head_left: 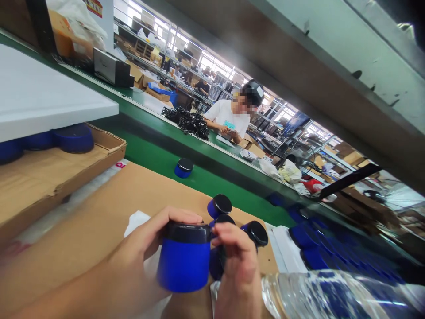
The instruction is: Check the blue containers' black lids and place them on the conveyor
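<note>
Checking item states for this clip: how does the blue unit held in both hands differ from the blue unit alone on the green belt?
The held blue unit is off the surface, gripped by the left hand and right hand; the belt unit rests untouched on the green belt. The held one fills much of the near view, while the belt one looks small and far. Both have a blue body and a black top.

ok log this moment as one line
left hand: holds blue speaker | right hand: fingers at its black top rim | nearby: more blue units on cardboard | co-worker across green belt
</note>
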